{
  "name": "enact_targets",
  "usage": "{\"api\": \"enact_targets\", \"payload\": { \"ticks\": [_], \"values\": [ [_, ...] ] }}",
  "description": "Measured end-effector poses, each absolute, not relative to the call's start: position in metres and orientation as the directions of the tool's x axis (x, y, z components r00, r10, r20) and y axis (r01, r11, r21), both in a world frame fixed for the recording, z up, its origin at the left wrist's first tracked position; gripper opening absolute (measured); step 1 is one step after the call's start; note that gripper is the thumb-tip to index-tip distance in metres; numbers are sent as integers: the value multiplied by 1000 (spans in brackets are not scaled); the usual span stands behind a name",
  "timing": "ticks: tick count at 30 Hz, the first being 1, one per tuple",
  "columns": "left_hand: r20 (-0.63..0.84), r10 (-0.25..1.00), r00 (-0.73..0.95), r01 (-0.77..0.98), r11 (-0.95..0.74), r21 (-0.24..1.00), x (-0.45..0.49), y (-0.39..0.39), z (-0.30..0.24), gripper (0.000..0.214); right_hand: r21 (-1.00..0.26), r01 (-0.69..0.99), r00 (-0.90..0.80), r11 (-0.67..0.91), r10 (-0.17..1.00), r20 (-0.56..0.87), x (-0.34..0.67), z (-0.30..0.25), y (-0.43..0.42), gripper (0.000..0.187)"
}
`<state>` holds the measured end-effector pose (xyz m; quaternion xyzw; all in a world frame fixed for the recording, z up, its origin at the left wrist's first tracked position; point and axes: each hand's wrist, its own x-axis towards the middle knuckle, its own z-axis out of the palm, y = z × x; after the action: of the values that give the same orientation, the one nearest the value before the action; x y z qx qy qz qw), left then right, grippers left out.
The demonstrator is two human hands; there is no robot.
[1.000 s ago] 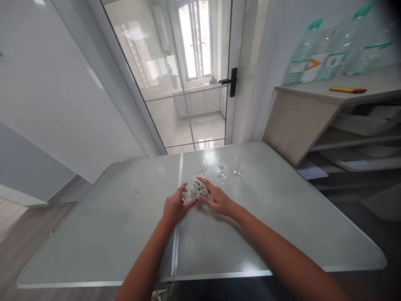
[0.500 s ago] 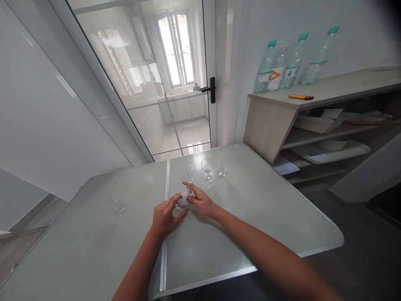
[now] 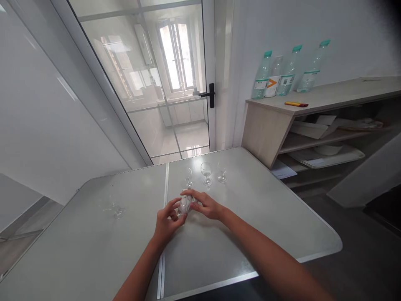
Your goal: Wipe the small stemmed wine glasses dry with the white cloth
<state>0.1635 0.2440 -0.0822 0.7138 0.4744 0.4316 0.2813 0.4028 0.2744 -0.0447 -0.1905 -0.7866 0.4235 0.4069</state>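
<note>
Between my two hands, just above the table, is a small clear stemmed glass (image 3: 184,205) with a white cloth or tissue (image 3: 190,200) against it. My left hand (image 3: 167,219) grips the glass from the left, thumb below and fingers bent around it. From the right, my right hand (image 3: 206,205) presses the white cloth to the glass, its fingers curled over the top. The fingers and cloth hide much of the glass. Just beyond my hands, three stemmed glasses stand in a row: a left one (image 3: 188,184), a middle one (image 3: 206,169) and a right one (image 3: 222,179).
Another clear glass (image 3: 118,213) is on the left half of the grey table (image 3: 250,209). A metal strip (image 3: 166,184) crosses the tabletop. At right, a wooden shelf unit (image 3: 260,129) carries several bottles (image 3: 286,79) and a yellow-red packet (image 3: 296,104). A glazed door (image 3: 212,125) is behind.
The glass has been turned within my hands, and the left fingers have shifted around it. My right fingers are now curled closer over the cloth. The camera view has tilted slightly.
</note>
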Motion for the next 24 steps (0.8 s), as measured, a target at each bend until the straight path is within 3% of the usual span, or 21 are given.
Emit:
{"api": "enact_targets", "payload": {
  "ticks": [2,4,5,7,9,12,15,17,19,20,22,24],
  "values": [
    [578,789,211,618,-566,546,157,244,-83,45,-895,-57,-561,443,727,396,397,-48,275,65],
    [652,694,305,684,-636,357,152,243,-83,42,-935,-57,-522,349,788,326,391,-51,274,74],
    [652,681,333,689,-648,325,151,243,-84,42,-944,-47,-505,326,808,304,389,-53,274,75],
    [622,719,309,674,-627,390,151,243,-85,43,-946,5,-506,325,817,278,387,-54,274,72],
    [506,834,220,592,-526,610,155,243,-85,49,-918,62,-557,391,777,293,389,-53,273,69],
    [129,962,240,269,-193,944,162,244,-83,57,-842,46,-611,537,682,402,397,-48,273,62],
    [-130,881,455,54,119,991,167,246,-79,65,-816,-38,-624,577,624,470,405,-44,274,55],
    [-172,861,478,80,153,985,167,246,-78,66,-858,-80,-649,507,627,432,408,-44,276,50],
    [-72,930,360,212,-6,977,165,246,-79,60,-909,-107,-633,402,678,374,409,-45,278,47],
    [51,957,287,315,-144,938,164,246,-80,56,-930,-114,-608,349,716,343,409,-45,279,47],
    [352,908,226,538,-418,732,160,247,-82,52,-965,-127,-550,228,794,260,407,-47,280,52],
    [548,782,297,676,-577,458,157,248,-86,48,-989,-119,-537,89,832,139,403,-50,282,57]
  ]
}}
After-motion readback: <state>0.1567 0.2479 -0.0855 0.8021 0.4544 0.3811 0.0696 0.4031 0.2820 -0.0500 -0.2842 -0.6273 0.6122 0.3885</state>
